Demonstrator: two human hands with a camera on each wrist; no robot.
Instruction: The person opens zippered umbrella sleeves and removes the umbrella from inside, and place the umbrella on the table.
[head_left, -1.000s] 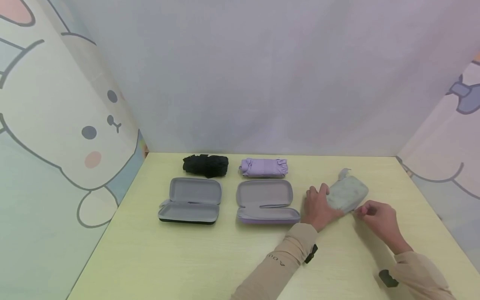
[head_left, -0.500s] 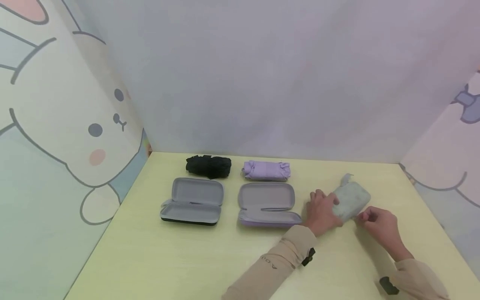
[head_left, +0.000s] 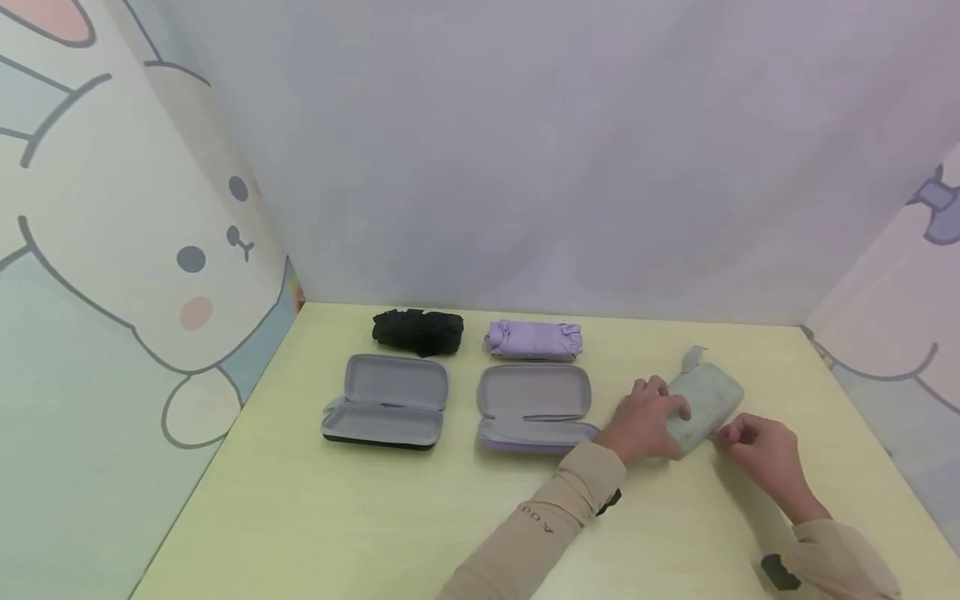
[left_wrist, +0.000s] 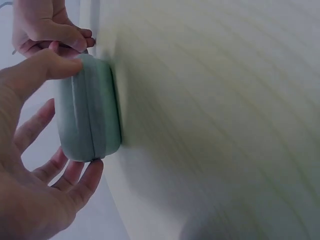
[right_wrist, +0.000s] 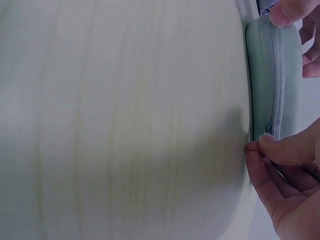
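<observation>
A pale green zip case (head_left: 705, 402) lies on the table at the right, its strap loop (head_left: 693, 358) at the far end. My left hand (head_left: 647, 421) holds it by its left end. In the left wrist view the thumb is on one end of the case (left_wrist: 87, 112) and the fingertips are at the other. My right hand (head_left: 763, 450) pinches the zipper pull (right_wrist: 267, 136) between thumb and forefinger at the near right corner. The zipper (right_wrist: 278, 75) looks closed along the side facing me.
Left of my hands lie a purple case (head_left: 536, 448) and a black case (head_left: 378, 444), both unfolded with grey linings. Behind them are a purple rolled fabric bundle (head_left: 534, 340) and a black one (head_left: 418, 332). A curtain (head_left: 525, 167) hangs along the back edge.
The head view has shifted slightly. My left hand's fingers have moved on the green case and stand more raised, while my right hand keeps its pinch at the corner.
</observation>
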